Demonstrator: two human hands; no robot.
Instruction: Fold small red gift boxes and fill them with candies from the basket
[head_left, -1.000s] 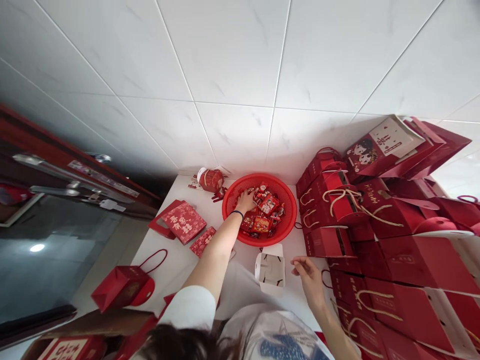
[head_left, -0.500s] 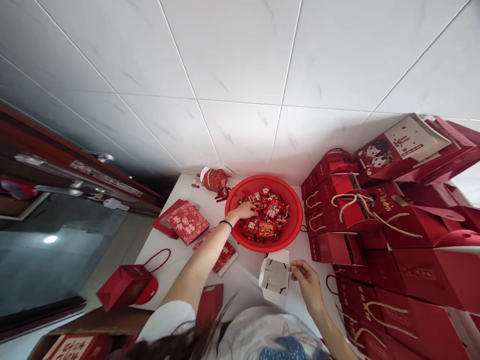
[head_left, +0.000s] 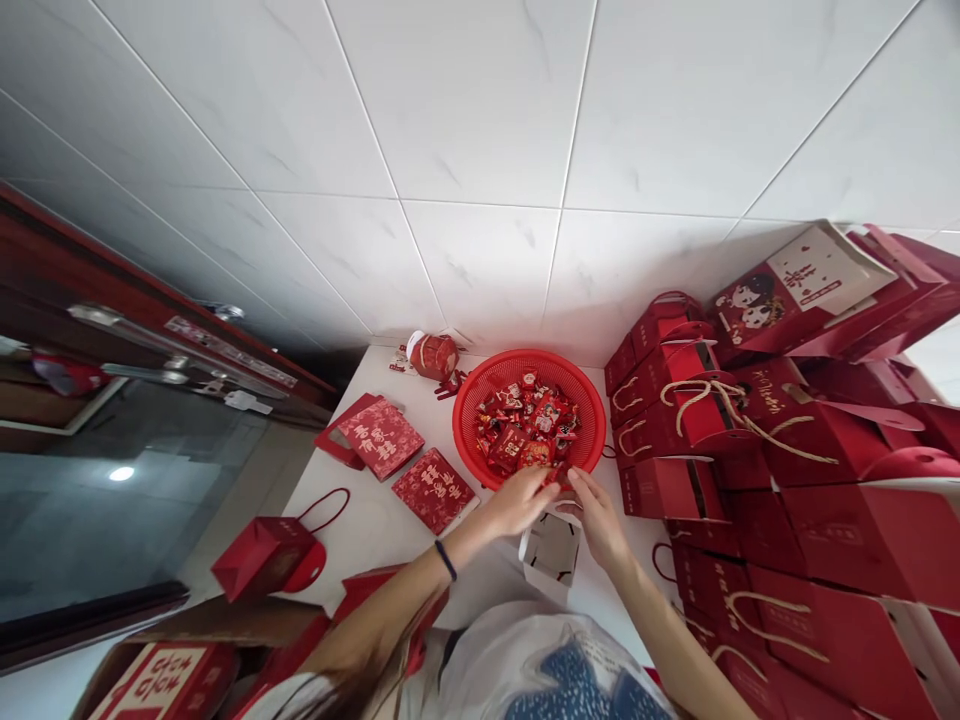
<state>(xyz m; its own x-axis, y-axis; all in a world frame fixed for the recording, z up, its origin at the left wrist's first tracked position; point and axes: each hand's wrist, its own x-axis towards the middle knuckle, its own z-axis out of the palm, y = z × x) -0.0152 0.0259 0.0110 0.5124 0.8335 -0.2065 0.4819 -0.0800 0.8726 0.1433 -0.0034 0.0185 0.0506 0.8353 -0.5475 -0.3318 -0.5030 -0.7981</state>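
Note:
My left hand (head_left: 526, 502) is closed at the near rim of a red plastic basket (head_left: 470, 385), its fingertips pinching a small red wrapped candy (head_left: 560, 476). Facing it, my right hand (head_left: 598, 512) is also closed, with its fingers meeting the same candy. Part of the candy is covered by the fingers. Just below both hands stands an open white-lined box (head_left: 551, 552) on the white table. Inside the basket lie many red wrapped sweets (head_left: 529, 415).
Several red gift boxes (head_left: 825, 540) with rope handles are stacked at right. Two printed red cards or flat boxes (head_left: 435, 490) lie left of the basket. A red handled box (head_left: 262, 555) is at the table's left edge, and a jar (head_left: 433, 355) lies by the tiled wall.
My left hand has come out of the basket toward me with a candy. My right hand has moved up from the open box's edge to meet it.

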